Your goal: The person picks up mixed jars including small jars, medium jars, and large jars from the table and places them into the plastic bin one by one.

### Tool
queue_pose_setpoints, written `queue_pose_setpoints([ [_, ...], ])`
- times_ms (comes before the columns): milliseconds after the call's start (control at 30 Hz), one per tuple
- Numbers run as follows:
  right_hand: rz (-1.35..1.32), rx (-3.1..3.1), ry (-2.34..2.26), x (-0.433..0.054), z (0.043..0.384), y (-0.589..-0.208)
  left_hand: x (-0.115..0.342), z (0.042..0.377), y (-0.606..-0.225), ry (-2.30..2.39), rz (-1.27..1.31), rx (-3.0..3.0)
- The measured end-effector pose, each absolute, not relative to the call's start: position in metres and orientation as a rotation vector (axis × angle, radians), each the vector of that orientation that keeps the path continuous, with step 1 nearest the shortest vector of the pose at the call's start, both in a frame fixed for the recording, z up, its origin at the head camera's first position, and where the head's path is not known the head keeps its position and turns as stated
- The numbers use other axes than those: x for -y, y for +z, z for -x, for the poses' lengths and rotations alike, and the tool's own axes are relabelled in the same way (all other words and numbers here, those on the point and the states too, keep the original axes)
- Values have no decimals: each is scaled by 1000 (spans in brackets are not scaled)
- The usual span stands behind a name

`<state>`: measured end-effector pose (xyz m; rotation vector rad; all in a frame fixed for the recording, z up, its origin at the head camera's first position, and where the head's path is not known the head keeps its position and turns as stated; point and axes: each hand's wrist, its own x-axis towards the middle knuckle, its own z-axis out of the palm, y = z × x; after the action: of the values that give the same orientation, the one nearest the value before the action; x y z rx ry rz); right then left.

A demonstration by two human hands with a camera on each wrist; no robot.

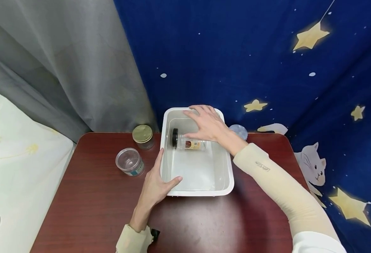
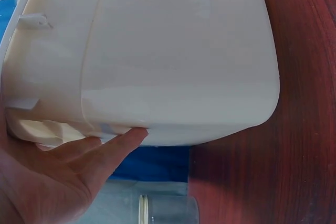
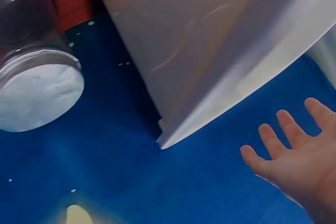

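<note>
A white bin (image 1: 201, 193) stands on a red-brown counter (image 1: 103, 218), a black-lidded clear jar (image 1: 192, 144) lying sideways inside. The left hand (image 1: 155, 186) grips its near-left corner – thumb over the rim, fingers along the outer wall. The right hand (image 1: 208, 123), fingers spread, hovers over the far end.

Starry blue curtain (image 1: 204, 63) meets plain grey curtain (image 1: 78, 70) behind a reddish-brown wood-grain table (image 1: 84, 196).
On its left, a gold-lidded jar (image 1: 142, 134) stands near a teal-labelled clear jar (image 1: 130, 161); a pale-lidded jar (image 1: 239, 131) stands toward the back right.
</note>
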<state>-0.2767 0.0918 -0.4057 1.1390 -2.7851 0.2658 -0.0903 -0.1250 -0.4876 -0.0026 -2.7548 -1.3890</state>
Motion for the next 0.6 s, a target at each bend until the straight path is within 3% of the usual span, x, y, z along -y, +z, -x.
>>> queue_pose_setpoints([
  [600,-932,2851,361,-150,278,-406,122,87,-488,-1425,-6,2715],
])
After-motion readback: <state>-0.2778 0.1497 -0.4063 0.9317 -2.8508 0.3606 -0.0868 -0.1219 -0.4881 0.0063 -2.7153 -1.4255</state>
